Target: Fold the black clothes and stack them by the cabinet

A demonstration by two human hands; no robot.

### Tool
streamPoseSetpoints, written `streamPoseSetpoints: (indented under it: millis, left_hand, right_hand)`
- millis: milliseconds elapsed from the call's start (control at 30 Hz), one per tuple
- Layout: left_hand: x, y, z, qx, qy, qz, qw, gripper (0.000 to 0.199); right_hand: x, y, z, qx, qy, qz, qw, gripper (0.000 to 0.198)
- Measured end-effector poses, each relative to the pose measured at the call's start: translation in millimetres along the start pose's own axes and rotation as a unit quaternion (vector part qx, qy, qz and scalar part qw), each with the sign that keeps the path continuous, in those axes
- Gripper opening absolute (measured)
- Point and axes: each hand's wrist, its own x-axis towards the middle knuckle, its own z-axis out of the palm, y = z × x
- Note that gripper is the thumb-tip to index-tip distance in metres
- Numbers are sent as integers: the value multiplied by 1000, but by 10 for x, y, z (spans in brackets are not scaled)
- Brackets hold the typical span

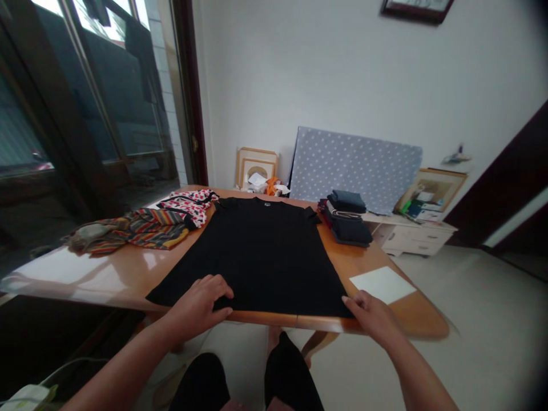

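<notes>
- Left hand [205,299]: over the bottom hem, left of middle; fingers half-curled, thumb apart from them, nothing gripped. Can't tell how firmly it touches the cloth.
- Right hand [371,314]: at the hem's right corner, thumb and forefinger apparently pinching the edge, other fingers folded in.
- Black T-shirt [269,251]: spread flat on the wooden table [417,314], hem along the near edge, neck at the far side. Likely light, soft, limp – no stiffness to hold a shape, not fragile, probably not slippery. Would wrinkle if pushed with one finger; a flat palm suits it better.
- Best holds: the two hem corners, thumb over and fingers under; a one-point lift would probably let it sag.
- White sheet [383,284]: on the table, right of the shirt, apart from it.
- Striped garment [154,228]: loosely heaped to the left, apart from the shirt.
- Folded clothes stack [349,217]: just beside the right sleeve [313,214].
- Neck label [268,204]: pale, at the far end; text unreadable. Shoulders – another decent hold, though farther to reach.
- Polka-dot cloth [355,165]: beyond the table, against the wall.
</notes>
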Motion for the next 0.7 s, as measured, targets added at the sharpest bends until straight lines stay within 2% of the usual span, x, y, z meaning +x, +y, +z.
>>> streamPoseSetpoints:
  millis: [133, 367, 533, 700]
  left_hand:
    - [3, 56, -13, 0, -6, -2, 1000, 15]
    - [65, 115, 18, 21, -2, -15, 1000, 24]
    - [-7, 140, -77, -23, -39, -35, 998, 18]
    - [-249, 277, -217, -76, -103, -41, 991, 15]
  right_hand:
    - [-35, -24, 20, 7, 8, -5, 1000, 38]
    - [-77, -137, 56, 1, 25, 1, 1000, 25]
    - [-236, -191, -60, 14, 15, -8, 1000, 24]
    - [-553, -113, -162, 22, -17, -30, 999, 22]
